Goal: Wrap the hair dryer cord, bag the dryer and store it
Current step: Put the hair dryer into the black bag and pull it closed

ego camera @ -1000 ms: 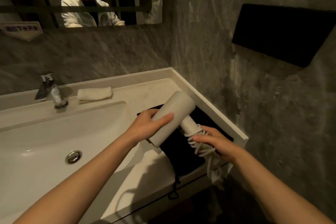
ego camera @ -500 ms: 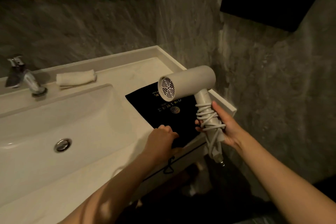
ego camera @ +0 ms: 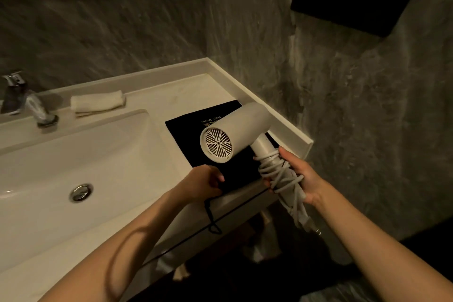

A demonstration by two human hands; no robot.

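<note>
Over the counter (ego camera: 171, 91), right hand (ego camera: 302, 175) clasping cord-wrapped hair dryer (ego camera: 235, 133), left hand (ego camera: 203, 182) apparently pinching black bag (ego camera: 191, 127)

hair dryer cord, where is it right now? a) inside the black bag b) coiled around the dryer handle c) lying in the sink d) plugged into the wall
b: the cord loops around the handle of the hair dryer, which the right hand grips, with the plug dangling below.
</note>
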